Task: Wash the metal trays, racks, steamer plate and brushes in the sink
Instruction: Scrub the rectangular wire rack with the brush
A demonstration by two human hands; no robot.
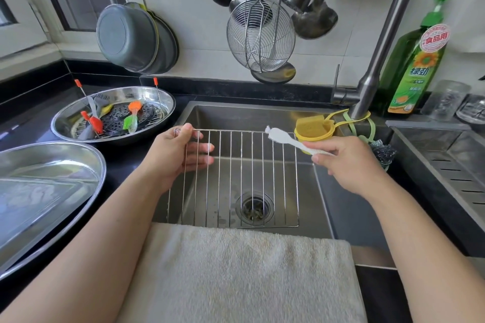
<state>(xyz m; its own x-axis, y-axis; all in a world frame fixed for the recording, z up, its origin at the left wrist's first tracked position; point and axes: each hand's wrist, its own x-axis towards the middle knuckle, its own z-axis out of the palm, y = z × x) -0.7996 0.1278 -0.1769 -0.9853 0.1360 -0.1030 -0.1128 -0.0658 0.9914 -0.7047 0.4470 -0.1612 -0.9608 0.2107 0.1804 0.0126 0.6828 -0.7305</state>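
Note:
A wire rack (252, 178) of thin parallel bars hangs tilted over the steel sink (349, 207). My left hand (178, 157) grips its top left corner, thumb on the upper bar and fingers behind the wires. My right hand (349, 162) holds a white brush (283, 139) by the handle, its head touching the rack's top right edge. On the counter to the left, a round metal tray (65, 123) holds a perforated steamer plate (118, 118) and several coloured silicone brushes (133, 118). A second metal tray (78, 162) lies at the near left.
A beige towel (236, 270) drapes over the sink's front edge. The tall faucet (378, 65) rises at the right, with a yellow sponge holder (315, 130) hung from its base. A green detergent bottle (417, 65) stands behind. Pans, ladles and a wire skimmer (259, 37) hang on the wall.

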